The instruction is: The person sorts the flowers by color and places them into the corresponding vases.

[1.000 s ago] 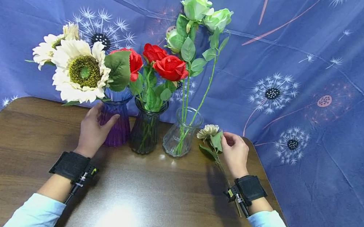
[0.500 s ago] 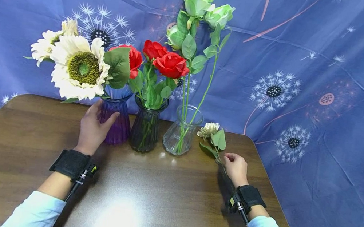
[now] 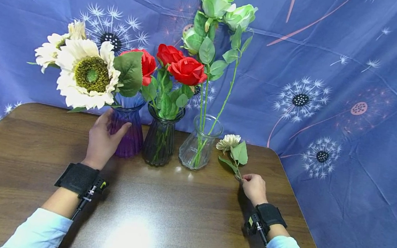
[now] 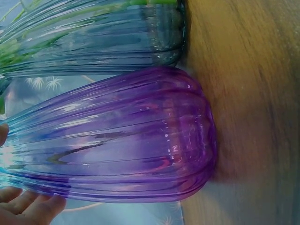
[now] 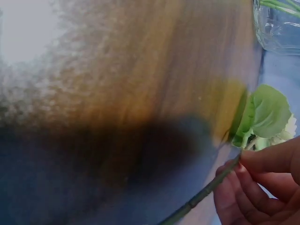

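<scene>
My left hand (image 3: 102, 140) holds the purple glass vase (image 3: 128, 133) from its left side, thumb at the front and the other fingers along the far side. In the left wrist view, fingertips (image 4: 49, 204) lie against the ribbed vase. Large cream sunflowers (image 3: 92, 74) lean out above it. At the right of the table, my right hand (image 3: 255, 188) pinches the green stem (image 5: 199, 198) of a small cream artificial flower (image 3: 228, 142). That flower lies with its head toward the back and has broad green leaves (image 3: 240, 152). Its lower stem is hidden by the hand in the head view.
Between the hands stand a dark glass vase (image 3: 158, 142) of red roses (image 3: 187, 71) and a clear glass vase (image 3: 196, 151) of tall pale green roses (image 3: 215, 2). The wooden table (image 3: 175, 213) ends behind them at a blue dandelion-print cloth (image 3: 370, 128).
My right hand has let go of the flower's leaf, moved down toward me and now pinches the stem. The left hand stays at the purple vase.
</scene>
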Available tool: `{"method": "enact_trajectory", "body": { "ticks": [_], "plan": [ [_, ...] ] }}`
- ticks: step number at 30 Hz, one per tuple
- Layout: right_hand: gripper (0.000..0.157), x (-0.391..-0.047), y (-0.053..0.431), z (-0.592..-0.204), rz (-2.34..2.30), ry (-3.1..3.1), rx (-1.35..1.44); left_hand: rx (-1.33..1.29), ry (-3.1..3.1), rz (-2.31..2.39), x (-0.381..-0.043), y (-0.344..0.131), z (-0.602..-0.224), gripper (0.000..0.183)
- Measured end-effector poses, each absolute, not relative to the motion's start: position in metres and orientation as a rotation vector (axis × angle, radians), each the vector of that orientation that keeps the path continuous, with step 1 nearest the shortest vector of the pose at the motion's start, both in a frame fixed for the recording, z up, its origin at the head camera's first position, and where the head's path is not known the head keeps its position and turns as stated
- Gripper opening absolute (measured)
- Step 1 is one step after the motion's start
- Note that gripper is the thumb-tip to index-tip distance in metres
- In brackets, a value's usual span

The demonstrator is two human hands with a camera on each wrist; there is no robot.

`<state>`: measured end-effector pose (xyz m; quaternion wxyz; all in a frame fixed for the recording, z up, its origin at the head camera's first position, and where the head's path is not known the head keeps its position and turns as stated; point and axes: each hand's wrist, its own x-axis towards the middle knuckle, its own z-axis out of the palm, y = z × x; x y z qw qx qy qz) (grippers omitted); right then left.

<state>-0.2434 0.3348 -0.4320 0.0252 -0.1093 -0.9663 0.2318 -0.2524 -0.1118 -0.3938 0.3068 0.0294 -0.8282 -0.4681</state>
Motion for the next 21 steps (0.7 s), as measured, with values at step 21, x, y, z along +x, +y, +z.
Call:
{"method": "enact_trajectory", "body": {
  "ticks": [21],
  "plan": [
    [0.021,-0.240,0.330,-0.402,0.834,-3.129,-0.369,0.076,-2.176,-1.236,-0.253,-0.112,-0.394,0.066]
  ]
}}
